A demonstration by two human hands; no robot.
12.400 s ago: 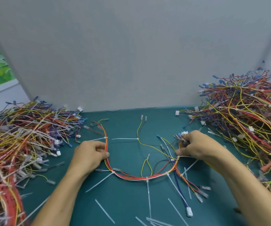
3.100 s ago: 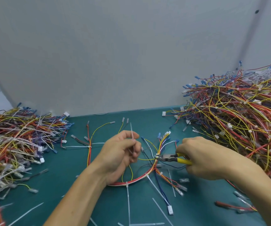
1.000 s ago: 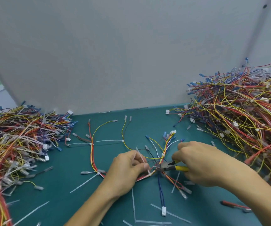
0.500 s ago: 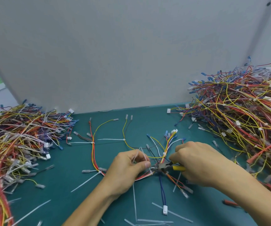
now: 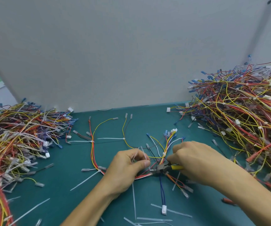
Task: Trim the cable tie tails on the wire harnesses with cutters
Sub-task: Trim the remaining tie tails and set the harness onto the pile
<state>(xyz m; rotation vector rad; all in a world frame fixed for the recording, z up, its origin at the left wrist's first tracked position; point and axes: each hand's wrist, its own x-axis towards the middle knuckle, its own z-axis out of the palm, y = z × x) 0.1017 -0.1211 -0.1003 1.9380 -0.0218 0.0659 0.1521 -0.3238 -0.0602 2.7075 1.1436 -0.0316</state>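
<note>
A wire harness (image 5: 93,154) of red, orange and yellow wires lies curved on the green mat, with white cable tie tails (image 5: 108,138) sticking out sideways. My left hand (image 5: 128,168) pinches the bundle near its low bend and holds cut tie tails (image 5: 142,152) between the fingers. My right hand (image 5: 195,162) grips yellow-handled cutters (image 5: 164,168). Their jaws point left and sit at the harness, right beside my left thumb. Whether the jaws are closed on a tail is too small to tell.
A big heap of harnesses (image 5: 245,128) fills the right side. Another heap (image 5: 15,141) with long tie tails fills the left. Cut white tails (image 5: 154,219) litter the near mat (image 5: 63,193). A grey wall panel (image 5: 131,54) stands close behind.
Both hands have stayed at the low bend of the harness. The cutters' jaws have shifted slightly left toward my left thumb. The view has barely moved.
</note>
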